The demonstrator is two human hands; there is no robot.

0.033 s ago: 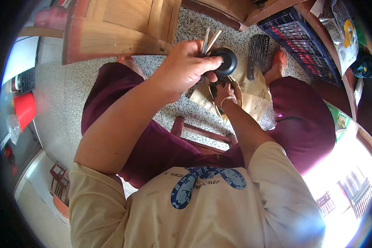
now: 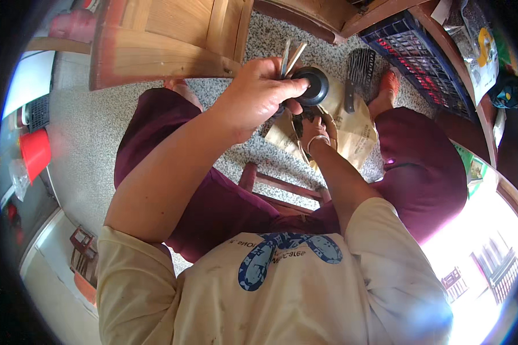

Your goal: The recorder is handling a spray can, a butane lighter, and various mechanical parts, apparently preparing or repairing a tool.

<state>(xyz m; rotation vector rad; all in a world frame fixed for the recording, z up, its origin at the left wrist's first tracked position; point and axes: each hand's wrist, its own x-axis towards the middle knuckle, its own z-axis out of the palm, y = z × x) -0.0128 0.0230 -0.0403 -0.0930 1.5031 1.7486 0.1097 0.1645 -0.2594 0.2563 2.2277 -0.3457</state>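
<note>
My left hand is closed on a dark round lid-like piece with a raised rim, thumb across its top. Two slim sticks, one pale and one greyish, poke up from the same grip. Below it, my right hand reaches into an opened brown paper bag with dark contents. Its fingertips are partly hidden, so what they touch cannot be made out. Beside the bag, a dark-handled knife with a broad blade lies partly on a brown paper sheet.
A wooden door panel stands at the far left of my hands. At the far right is a dark plastic crate. Between my knees is a low wooden stool. A red bucket sits at the left edge. The floor is speckled.
</note>
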